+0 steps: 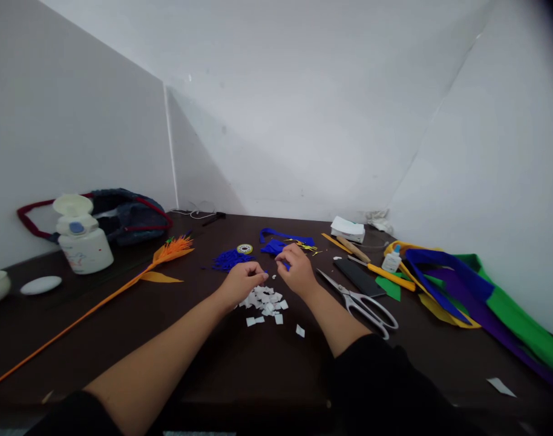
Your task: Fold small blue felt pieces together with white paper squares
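My left hand (pixel 244 281) is closed in a pinch just above a heap of small white paper-like squares (pixel 267 298). Whatever its fingertips hold is too small to make out. Facing it, my right hand (pixel 297 269) pinches a small blue piece (pixel 286 265). A tiny white bit (pixel 273 277) lies between the two hands. Behind my left hand is a pile of short blue pieces (pixel 233 260), with a round yellow-rimmed spool or disc (pixel 244 248) beside it. Blue cloth-like strips (pixel 274 245) and thin yellow bits (pixel 307 246) lie beyond my right hand.
Scissors (pixel 360 301) lie partly open at right, near a dark flat case (pixel 359 277), yellow cutter (pixel 392 276), glue bottle (pixel 391 260) and coloured felt-like sheets (pixel 503 303). At left are an orange artificial flower (pixel 122 287), a white bottle (pixel 86 247) and a dark bag (pixel 138 212).
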